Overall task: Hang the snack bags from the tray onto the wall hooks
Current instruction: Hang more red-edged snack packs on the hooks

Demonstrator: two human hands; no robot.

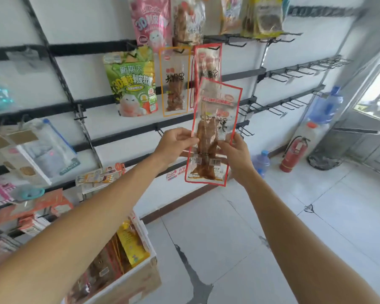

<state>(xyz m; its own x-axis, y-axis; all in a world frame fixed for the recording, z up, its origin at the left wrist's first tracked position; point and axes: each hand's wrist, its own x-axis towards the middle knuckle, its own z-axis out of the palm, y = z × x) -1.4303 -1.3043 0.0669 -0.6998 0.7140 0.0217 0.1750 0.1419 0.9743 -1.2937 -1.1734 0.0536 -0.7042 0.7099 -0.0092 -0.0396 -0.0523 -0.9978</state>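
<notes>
Our two bare forearms reach up and forward from the bottom corners of the head view, meeting in front of the wall rack. Between them we hold a red-bordered skewer snack bag (213, 132) upright and slightly tilted in the air, not on any hook. Our left hand (173, 142) pinches the bag's left edge about midway down, thumb in front and fingers curled behind. Our right hand (237, 154) grips the right edge a little lower, fingers wrapped round it. The bag's top overlaps the bottom of a second red-bordered bag (207, 60) that hangs on the rack. Just left of that one hangs an orange-bordered skewer bag (174, 82), then a green gummy pouch (132, 82), with a pink pouch (151, 20) above. Bare black wall hooks (276, 76) stick out from the rails to the right. Down at lower left sits the cardboard tray (140, 279), holding more packets, among them a yellow bag (132, 244); the rest are too blurred to name. On the floor by the far wall stand a red fire extinguisher (293, 153) and a blue water jug (326, 105).
</notes>
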